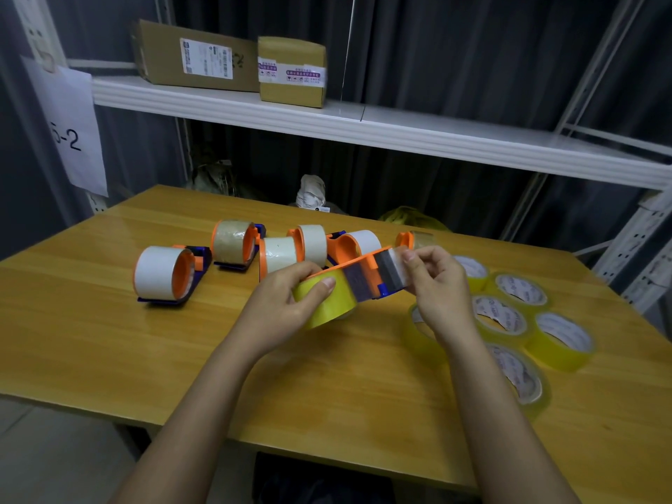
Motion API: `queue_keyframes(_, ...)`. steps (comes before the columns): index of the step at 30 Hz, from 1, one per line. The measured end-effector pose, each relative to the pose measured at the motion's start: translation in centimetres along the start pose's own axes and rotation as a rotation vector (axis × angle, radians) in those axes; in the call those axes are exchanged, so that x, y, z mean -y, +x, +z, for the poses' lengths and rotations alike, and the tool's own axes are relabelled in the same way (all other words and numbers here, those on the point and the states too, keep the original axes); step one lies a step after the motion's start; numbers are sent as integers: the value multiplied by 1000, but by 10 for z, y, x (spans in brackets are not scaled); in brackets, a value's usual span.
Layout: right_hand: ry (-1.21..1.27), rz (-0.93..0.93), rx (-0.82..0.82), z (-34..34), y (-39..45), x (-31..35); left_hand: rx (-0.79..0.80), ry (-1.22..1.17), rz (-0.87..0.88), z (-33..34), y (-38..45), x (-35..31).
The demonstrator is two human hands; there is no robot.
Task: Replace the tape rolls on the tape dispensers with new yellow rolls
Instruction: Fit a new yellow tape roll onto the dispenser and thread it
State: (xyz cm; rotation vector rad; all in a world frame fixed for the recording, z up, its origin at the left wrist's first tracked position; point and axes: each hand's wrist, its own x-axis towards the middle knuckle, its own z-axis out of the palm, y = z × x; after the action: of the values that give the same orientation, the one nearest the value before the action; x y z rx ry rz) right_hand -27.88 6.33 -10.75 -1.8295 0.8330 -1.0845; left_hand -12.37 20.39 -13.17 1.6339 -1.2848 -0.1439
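Threading now: left hand [287,303] clamping yellow roll [327,303] in dispenser [363,271] above desk [109,340], right hand [432,281] pinching tape end [396,263] at blade. Risk: end slipping back, sticking to roll; could nick fingers w/ blade.

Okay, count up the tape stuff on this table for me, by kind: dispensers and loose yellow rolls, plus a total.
Tape dispensers: 7, namely 6 resting on the table, such as the nearest one, plus the dispenser in hand, held by the left hand and right hand, already carrying a yellow roll
Loose yellow rolls: 6
Total: 13
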Motion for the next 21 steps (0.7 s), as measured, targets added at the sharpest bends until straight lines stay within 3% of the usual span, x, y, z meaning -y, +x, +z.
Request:
queue_keyframes(6, -112, 13, -11, 4, 3, -1, 80, -85, -93, -1, -2, 1)
queue_keyframes(16, 107, 228, 76, -5, 6, -7, 339, -245, -171, -19, -3, 8)
queue_keyframes(21, 40, 169, 122, -2, 2, -7, 236, -126, -272, -12, 4, 5)
